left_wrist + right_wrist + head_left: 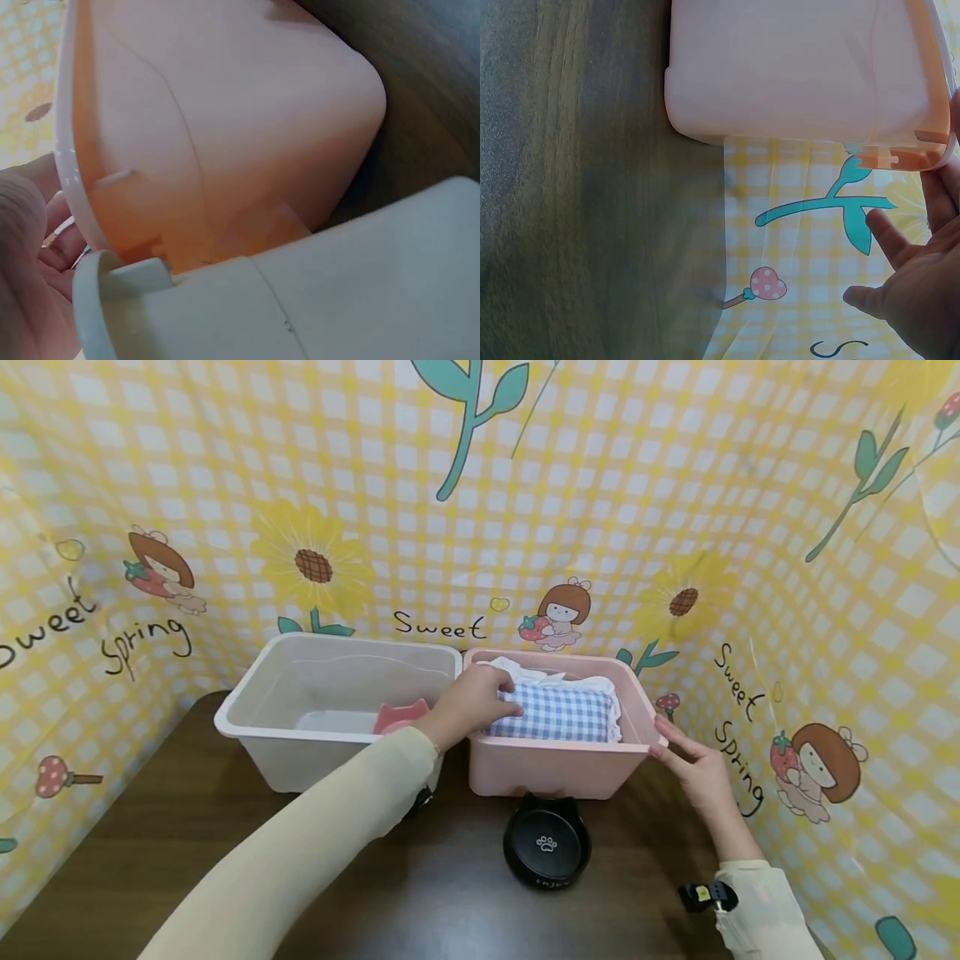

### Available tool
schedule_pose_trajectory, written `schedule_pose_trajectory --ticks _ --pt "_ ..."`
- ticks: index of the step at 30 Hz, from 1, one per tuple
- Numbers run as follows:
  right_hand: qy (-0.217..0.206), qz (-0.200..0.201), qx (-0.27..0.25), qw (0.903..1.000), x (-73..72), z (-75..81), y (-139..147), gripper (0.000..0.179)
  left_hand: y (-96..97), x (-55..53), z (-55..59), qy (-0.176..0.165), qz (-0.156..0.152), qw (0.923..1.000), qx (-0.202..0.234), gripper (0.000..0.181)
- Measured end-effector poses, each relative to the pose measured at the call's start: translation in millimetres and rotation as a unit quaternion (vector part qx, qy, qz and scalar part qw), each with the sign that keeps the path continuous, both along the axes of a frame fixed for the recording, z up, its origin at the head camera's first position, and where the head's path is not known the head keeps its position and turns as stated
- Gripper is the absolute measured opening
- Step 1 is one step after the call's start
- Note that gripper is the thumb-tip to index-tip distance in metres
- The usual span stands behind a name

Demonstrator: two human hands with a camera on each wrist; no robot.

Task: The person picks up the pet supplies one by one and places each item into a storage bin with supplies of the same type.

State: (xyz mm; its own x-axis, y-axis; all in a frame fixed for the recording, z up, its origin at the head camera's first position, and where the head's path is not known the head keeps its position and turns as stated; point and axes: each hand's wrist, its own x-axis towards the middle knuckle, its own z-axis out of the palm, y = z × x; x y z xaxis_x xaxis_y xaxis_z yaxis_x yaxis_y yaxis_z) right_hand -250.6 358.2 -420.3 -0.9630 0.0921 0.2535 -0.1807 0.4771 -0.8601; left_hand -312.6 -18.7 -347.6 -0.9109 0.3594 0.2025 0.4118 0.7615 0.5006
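Observation:
A blue-and-white gingham cushion with a white ruffled edge lies inside the pink bin. My left hand grips its left end, thumb and forefinger curled over the cloth; the other fingertips are hidden in the head view. In the left wrist view this hand is beside the pink bin's rim. With fingers nearly straight, my right hand touches the right front corner of the pink bin. The right wrist view shows its fingers against the rim from outside.
Left of the pink bin stands a whitish bin, their rims side by side, with a pink object inside. A black round dish with a paw print sits in front on the dark wooden table. Yellow checked cloth hangs behind and at both sides.

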Motion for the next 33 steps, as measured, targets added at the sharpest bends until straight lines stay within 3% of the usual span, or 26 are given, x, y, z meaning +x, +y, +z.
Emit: schedule_pose_trajectory --ticks 8,13,20,23,28,33 --pt "0.011 0.006 0.001 0.9999 -1.9 -2.7 1.3 0.048 -5.7 18.8 3.6 0.019 -0.014 0.9984 0.051 0.037" --pt "0.007 0.008 -0.002 0.9999 -2.2 -2.5 2.3 0.049 -10.4 39.0 4.9 0.037 -0.039 0.9922 0.112 0.035" --pt "-0.006 0.005 0.002 1.0000 -1.6 -1.0 1.7 0.050 -13.9 69.1 0.5 0.067 -0.077 0.9809 0.165 0.031" --pt "-0.008 0.004 0.004 1.0000 -3.4 1.1 1.0 0.050 -13.6 81.4 -1.1 0.039 -0.093 0.9721 0.212 0.030" --pt "0.007 0.007 0.000 1.0000 -5.2 1.2 1.8 0.049 -15.0 99.2 -1.7 -0.036 -0.106 0.9540 0.278 0.031" --pt "0.004 0.002 -0.002 1.0000 -2.0 -1.2 1.5 0.049 -20.4 109.8 -14.9 -0.070 -0.115 0.9514 0.277 0.034"
